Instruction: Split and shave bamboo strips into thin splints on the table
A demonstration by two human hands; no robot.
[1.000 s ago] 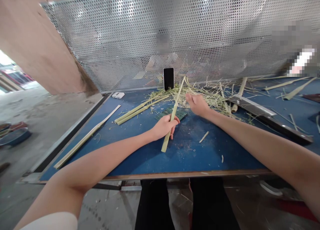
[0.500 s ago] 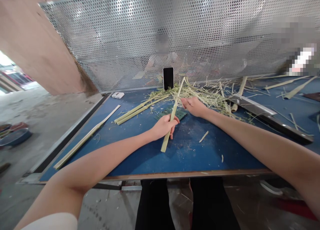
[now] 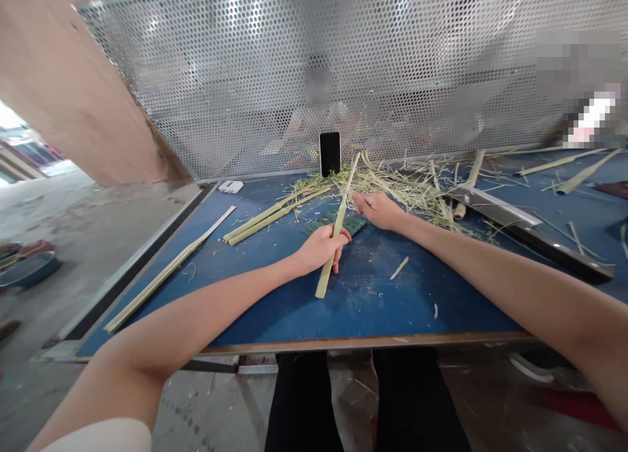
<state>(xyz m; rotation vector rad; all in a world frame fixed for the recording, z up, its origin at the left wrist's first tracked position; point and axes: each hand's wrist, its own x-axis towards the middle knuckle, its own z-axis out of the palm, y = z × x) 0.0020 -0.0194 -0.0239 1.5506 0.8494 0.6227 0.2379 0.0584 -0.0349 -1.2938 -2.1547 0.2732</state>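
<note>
1. Gripping: left hand (image 3: pixel 324 248) wrapped around a pale green stalk (image 3: pixel 339 220), thumb laid across it, fingers curled beneath.
2. Stalk slants over the blue table (image 3: pixel 275 295), wider end toward the person, narrow end up by a heap of shreds (image 3: pixel 412 193). Cannot tell whether its tip touches the heap.
3. Right hand (image 3: pixel 380 210) curled into a loose fist just right of the stalk's upper part; cannot tell if the fingers pinch anything.
4. Flat green piece (image 3: pixel 357 226) on the table near both hands, partly hidden.
5. Leftward: two stalks (image 3: pixel 267 221) side by side; farther left, a longer strip (image 3: pixel 171 265).
6. Far edge: phone (image 3: pixel 330 152) upright before a perforated metal screen (image 3: pixel 255 79).
7. Beyond the right forearm: long dark tool (image 3: pixel 532 235), lying aslant.
</note>
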